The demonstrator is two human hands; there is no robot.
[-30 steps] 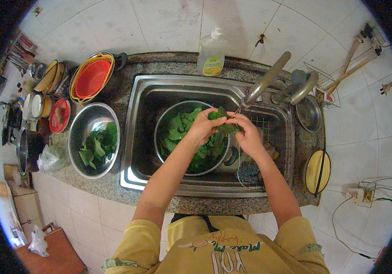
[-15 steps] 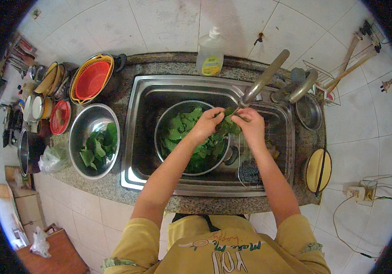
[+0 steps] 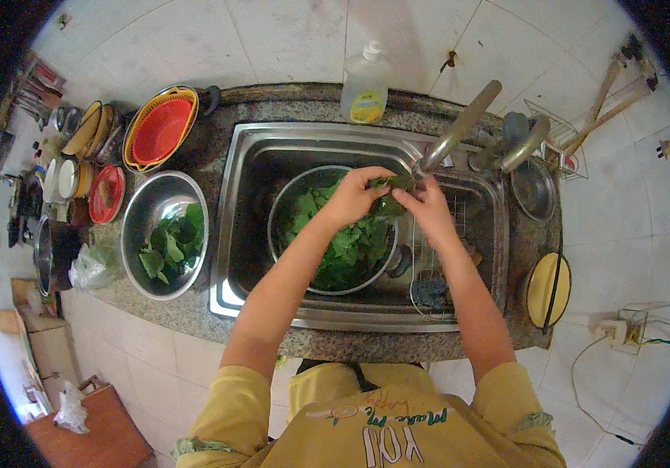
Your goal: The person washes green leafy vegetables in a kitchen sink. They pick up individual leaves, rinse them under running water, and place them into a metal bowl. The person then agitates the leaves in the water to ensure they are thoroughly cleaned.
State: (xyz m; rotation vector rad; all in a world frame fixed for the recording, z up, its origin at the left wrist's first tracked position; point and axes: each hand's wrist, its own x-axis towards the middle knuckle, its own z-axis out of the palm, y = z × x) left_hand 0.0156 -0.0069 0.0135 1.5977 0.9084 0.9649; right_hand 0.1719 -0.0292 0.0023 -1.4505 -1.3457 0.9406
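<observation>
My left hand and my right hand meet over the right part of a round metal pot, just under the curved faucet. Between the fingertips of both hands is a green leaf, pinched from either side. Cut or torn green leaves heap up inside the pot, which stands in the steel sink. On the counter to the left, a shiny steel bowl holds more green leaves. Parts of the held leaf are hidden by my fingers.
A wire rack and a dark scrubber lie in the sink's right side. Behind it stands a clear dish soap bottle. Red and yellow baskets sit back left; a yellow oval lid is at the right edge.
Both hands have risen slightly toward the faucet, still pinching the leaf, and the leaf has turned between the fingers. The whole view has shifted a little. The pot and bowl stay in place.
</observation>
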